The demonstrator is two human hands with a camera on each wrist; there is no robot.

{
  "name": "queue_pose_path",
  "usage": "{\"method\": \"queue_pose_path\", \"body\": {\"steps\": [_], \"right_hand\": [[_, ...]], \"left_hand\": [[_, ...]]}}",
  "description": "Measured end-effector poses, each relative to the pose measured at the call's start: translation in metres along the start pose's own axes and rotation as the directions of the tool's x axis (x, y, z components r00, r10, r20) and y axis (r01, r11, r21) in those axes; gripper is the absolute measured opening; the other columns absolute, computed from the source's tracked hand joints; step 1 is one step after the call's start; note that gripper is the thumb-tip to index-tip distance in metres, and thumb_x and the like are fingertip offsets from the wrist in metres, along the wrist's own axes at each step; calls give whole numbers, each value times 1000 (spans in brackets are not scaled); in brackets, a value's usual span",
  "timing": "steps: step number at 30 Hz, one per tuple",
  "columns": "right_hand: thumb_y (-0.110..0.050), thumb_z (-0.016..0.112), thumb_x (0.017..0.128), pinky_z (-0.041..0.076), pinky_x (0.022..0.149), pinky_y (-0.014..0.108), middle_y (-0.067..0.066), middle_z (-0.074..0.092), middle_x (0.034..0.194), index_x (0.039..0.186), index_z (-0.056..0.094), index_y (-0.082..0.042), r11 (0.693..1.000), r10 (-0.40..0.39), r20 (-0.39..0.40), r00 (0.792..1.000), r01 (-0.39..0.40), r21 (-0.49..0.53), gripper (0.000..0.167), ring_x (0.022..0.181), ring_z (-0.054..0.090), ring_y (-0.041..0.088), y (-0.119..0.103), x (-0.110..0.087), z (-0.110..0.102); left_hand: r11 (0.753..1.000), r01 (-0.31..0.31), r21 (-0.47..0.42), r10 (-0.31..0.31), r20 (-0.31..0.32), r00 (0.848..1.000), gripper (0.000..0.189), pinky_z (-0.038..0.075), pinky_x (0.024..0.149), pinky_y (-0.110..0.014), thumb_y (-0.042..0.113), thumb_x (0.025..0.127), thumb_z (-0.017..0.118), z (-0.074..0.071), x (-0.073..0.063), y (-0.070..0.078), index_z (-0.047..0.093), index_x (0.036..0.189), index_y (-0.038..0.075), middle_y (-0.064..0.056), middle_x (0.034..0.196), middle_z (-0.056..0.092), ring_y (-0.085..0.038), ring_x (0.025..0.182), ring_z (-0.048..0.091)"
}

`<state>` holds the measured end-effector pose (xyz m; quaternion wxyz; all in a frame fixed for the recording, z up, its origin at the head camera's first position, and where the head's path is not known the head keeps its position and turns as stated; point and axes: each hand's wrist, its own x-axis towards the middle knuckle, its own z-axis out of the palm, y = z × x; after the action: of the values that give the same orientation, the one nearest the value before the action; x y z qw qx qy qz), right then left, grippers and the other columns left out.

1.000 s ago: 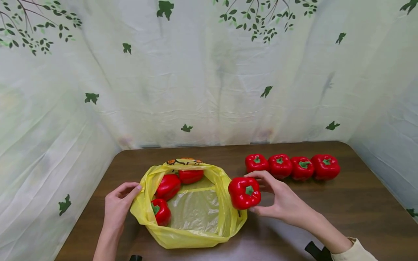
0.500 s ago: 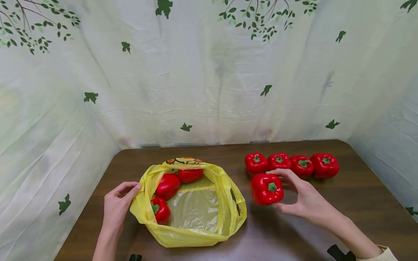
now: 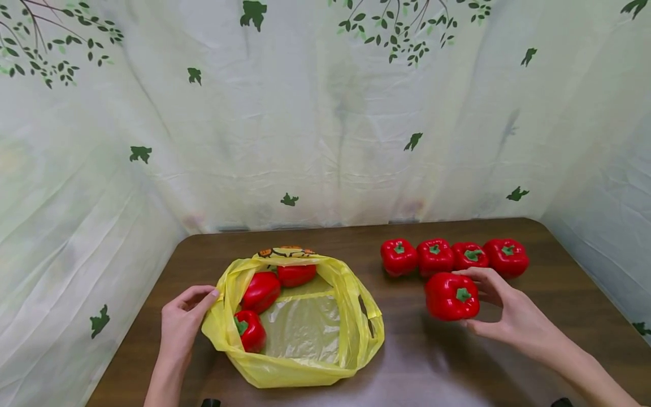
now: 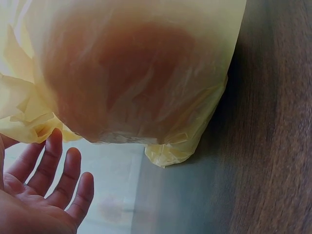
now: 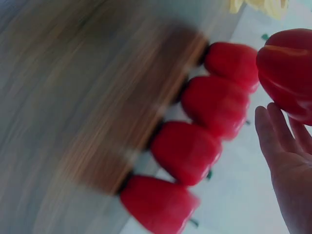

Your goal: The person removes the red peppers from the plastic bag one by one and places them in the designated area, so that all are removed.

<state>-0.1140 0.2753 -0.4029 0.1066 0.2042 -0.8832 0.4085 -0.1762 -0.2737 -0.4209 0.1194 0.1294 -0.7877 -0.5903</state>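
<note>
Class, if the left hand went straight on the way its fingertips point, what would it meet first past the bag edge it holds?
Past the edge of the yellow bag, the left hand would probably meet the middle pepper of the three showing inside, though depth is unclear.

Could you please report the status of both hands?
Left hand pinching edge of yellow bag. Right hand holding red pepper, right of bag. Four peppers lined up behind it.

Right hand [image 3: 516,316], pepper [image 3: 447,297] moved rightward, away from bag [image 3: 295,374].
</note>
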Motion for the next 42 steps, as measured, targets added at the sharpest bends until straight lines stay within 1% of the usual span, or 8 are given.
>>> {"method": "queue_pose_path", "body": {"steps": [9, 13, 19, 26, 31, 35, 39, 42], "right_hand": [[-2, 90, 67, 45, 84, 10, -4, 53, 127, 137, 49, -13, 998, 22, -35, 999, -24, -63, 82, 97, 64, 6, 18, -15, -28], [-3, 92, 64, 45, 81, 8, -10, 52, 126, 135, 51, -13, 991, 56, -63, 996, -63, -118, 82, 97, 61, -1, 27, -21, -41], [-9, 91, 68, 47, 75, 8, -21, 47, 123, 136, 49, -12, 976, 121, -60, 991, -130, -177, 79, 98, 53, -12, 41, -34, -59], [-1, 89, 67, 49, 69, 9, -23, 40, 126, 139, 38, -3, 977, 143, -76, 987, -153, -147, 88, 102, 46, -19, 65, -46, -73], [-4, 90, 66, 51, 66, 12, -20, 43, 120, 136, 41, -1, 963, 201, -82, 976, -213, -168, 85, 96, 46, -20, 78, -50, -84], [-3, 89, 67, 51, 65, 12, -24, 42, 116, 134, 39, 4, 955, 237, -92, 967, -249, -158, 84, 94, 45, -20, 89, -53, -94], [5, 87, 67, 49, 64, 10, -29, 44, 113, 131, 38, 8, 965, 219, -103, 970, -231, -127, 80, 91, 49, -18, 103, -54, -103], [6, 86, 67, 51, 62, 13, -30, 42, 111, 131, 37, 10, 962, 230, -97, 968, -241, -129, 80, 88, 49, -16, 113, -53, -110]], "left_hand": [[1000, 6, 4, -6, -1, 1000, 31, 52, 67, -19, 24, 89, 75, 1, 0, 0, 71, 107, -1, 4, 91, 67, -14, 79, 59], [1000, 2, -4, -2, -6, 1000, 31, 52, 66, -19, 23, 89, 75, 1, 0, -1, 71, 107, -1, 4, 90, 67, -13, 78, 59], [1000, -11, -15, 11, -3, 1000, 30, 52, 66, -19, 22, 88, 76, 1, 0, -2, 71, 106, -2, 4, 89, 67, -13, 77, 60], [1000, 2, -17, -1, 9, 1000, 31, 53, 66, -19, 24, 89, 76, 1, 1, -3, 70, 106, -1, 4, 90, 67, -13, 78, 60], [1000, 9, -17, -9, 17, 1000, 32, 53, 67, -19, 25, 89, 75, 2, 1, -3, 70, 107, -1, 4, 91, 67, -14, 78, 60], [1000, 6, -7, -6, 13, 1000, 32, 53, 67, -19, 25, 89, 75, 2, 1, -4, 70, 107, -1, 3, 91, 66, -14, 79, 59], [1000, 8, 0, -8, 12, 1000, 33, 53, 67, -19, 25, 89, 75, 3, 1, -4, 70, 108, -1, 4, 92, 66, -14, 80, 59], [1000, 9, 10, -9, 14, 1000, 33, 53, 67, -19, 26, 90, 74, 3, 1, -4, 70, 108, -1, 3, 93, 66, -14, 80, 59]]}}
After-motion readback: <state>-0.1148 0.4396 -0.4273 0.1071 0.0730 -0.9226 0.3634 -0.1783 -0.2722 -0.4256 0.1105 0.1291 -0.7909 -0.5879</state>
